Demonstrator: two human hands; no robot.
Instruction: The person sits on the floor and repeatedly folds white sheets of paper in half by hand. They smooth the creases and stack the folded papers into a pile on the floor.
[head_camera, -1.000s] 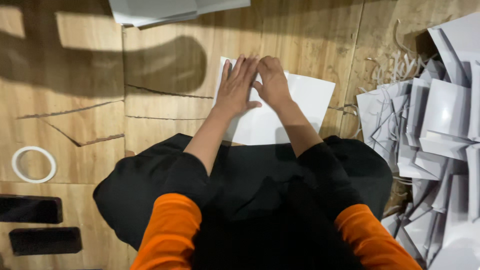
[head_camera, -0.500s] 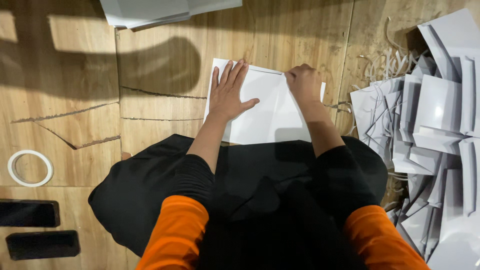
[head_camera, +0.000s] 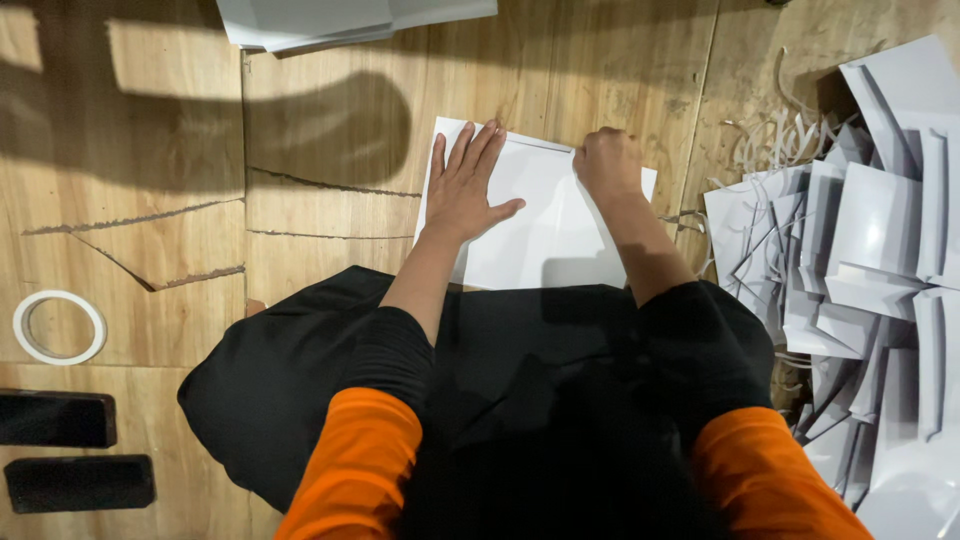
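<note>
right hand (head_camera: 607, 160) slid rightward along white sheet (head_camera: 545, 225), hands now apart

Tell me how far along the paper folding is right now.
Done, by the look of it: a heap of folded white pieces lies to the right, with thin paper trimmings beside it. In hand: the left hand lies flat on a white sheet while the right hand, closed in a fist, presses its top edge. Possibly left: a stack of white sheets at the top edge.

Flat white rectangular paper sheet (head_camera: 545, 225), slightly skewed, on wood floor, upper centre of frame; top edge w/ folded strip.
</note>
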